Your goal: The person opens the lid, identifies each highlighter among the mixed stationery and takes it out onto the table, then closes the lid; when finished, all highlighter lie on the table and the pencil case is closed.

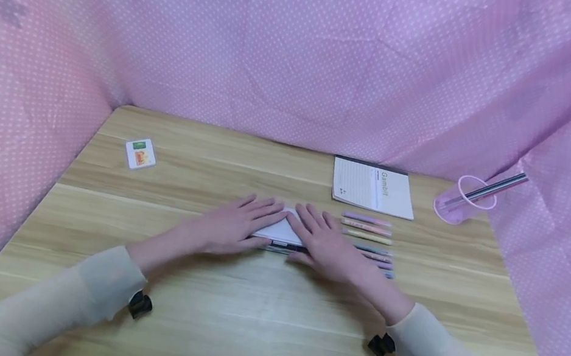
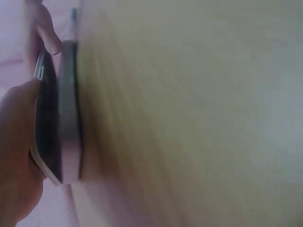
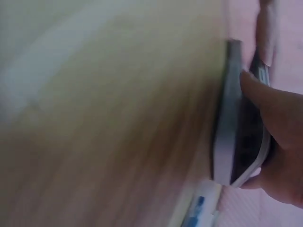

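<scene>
A flat case [image 1: 277, 232] with a white lid lies at the middle of the table, between the two hands. In both wrist views its lid stands slightly raised over a pale base [image 2: 69, 118], with a dark gap along the front. My left hand [image 1: 234, 226] rests on the lid's left part, fingers straight, thumb at the front edge. On the lid's right part lies my right hand [image 1: 330, 243] with fingers spread out straight; its thumb [image 3: 253, 90] reaches the gap at the front. Much of the lid is hidden under both hands.
Several pastel pens [image 1: 366, 228] lie in a row right of the case, partly behind the right hand. Behind them is a notebook [image 1: 372, 188]. A pink cup [image 1: 449, 209] holding dark sticks stands at the back right. A small white card [image 1: 140, 154] lies at the back left.
</scene>
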